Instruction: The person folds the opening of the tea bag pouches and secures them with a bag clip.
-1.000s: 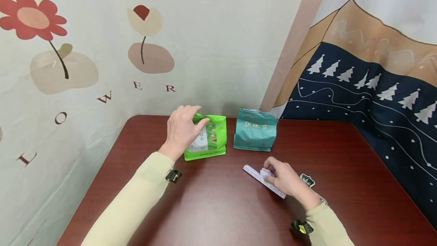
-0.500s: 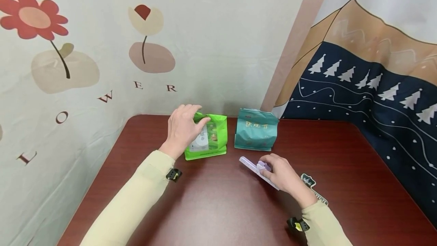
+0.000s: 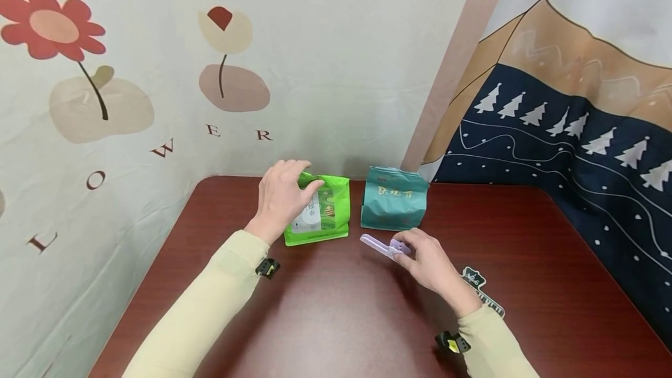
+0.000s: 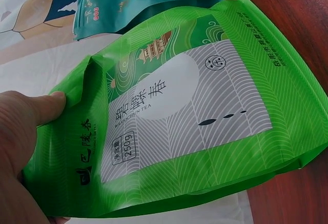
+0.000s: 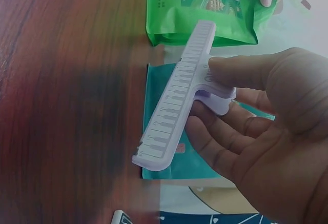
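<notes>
My left hand [image 3: 282, 197] pinches the upper left part of a bright green tea bag [image 3: 336, 203], its thumb across the front near the top. The bag [image 4: 184, 111] stands on the table, with a silver and green label reading Biluochun tea, 250g. In my right hand [image 3: 433, 264] is a light purple sealing clip [image 3: 375, 244] with a piano-key pattern along its long bar. In the right wrist view, thumb and fingers pinch the handles of the clip [image 5: 177, 101], the thumb on one and fingers behind the other. The clip is raised over the table, its far end towards the green bag.
A teal tea bag [image 3: 395, 200] with gold characters stands right of the green one. A dark clip [image 3: 483, 290] with a piano-key pattern lies on the brown table [image 3: 325, 319] beside my right forearm. A printed curtain [image 3: 336, 74] hangs behind the table.
My right hand has lifted the purple clip off the table and carried it forward and left, towards the bags. My left hand keeps its place on the green bag.
</notes>
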A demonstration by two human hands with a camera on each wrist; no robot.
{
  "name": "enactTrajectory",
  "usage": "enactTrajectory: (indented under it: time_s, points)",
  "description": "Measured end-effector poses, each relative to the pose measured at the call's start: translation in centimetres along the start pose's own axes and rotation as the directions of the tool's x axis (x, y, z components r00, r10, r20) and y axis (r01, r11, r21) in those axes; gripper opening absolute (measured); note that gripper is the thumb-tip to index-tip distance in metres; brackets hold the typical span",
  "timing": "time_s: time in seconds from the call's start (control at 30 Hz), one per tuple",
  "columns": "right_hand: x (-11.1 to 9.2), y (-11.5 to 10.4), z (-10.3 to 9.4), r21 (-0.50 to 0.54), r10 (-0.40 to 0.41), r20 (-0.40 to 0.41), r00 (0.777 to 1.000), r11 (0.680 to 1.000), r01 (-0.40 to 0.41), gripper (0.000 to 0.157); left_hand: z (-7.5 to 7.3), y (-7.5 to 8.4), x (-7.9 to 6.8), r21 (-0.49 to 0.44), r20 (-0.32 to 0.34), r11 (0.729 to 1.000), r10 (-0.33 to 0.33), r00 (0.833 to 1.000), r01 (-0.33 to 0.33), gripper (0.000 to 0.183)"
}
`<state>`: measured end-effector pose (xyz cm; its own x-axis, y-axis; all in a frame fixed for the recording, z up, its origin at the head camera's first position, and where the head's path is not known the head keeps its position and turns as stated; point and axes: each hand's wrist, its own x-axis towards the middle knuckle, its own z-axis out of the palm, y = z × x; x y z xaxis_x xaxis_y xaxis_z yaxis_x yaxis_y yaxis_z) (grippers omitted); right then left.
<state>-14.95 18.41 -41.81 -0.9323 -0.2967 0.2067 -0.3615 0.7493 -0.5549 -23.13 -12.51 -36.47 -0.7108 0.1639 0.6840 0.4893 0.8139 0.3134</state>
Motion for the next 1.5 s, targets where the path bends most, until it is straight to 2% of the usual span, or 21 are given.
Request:
enactTrajectory:
  time_s: [0.4, 0.8, 1.3, 1.5]
  points:
    - [1.1, -0.9, 0.0, 0.014, -0.04, -0.051, 0.998, 0.999, 0.041, 0.028, -0.2, -0.1, -0.1, -0.003, 0.017, 1.0, -0.007, 1.0, 0.007, 0.04]
    - [2.8, -2.1, -1.0, 0.011, -0.104, -0.073, 0.992, 0.994, 0.105, 0.025, -0.5, -0.2, 0.1, -0.007, 0.041, 1.0, -0.015, 0.999, 0.015, 0.037]
    - [4.6, -3.2, -2.5, -0.01, -0.102, -0.044, 0.994, 0.995, 0.102, 0.026, -0.5, 0.1, 0.5, 0.012, 0.056, 1.0, -0.006, 0.998, 0.005, 0.036]
    - [5.3, -3.5, -2.6, -0.025, -0.122, -0.068, 0.99, 0.992, 0.12, 0.024, -0.5, 0.0, 0.5, 0.008, 0.064, 1.0, -0.008, 0.998, 0.008, 0.03]
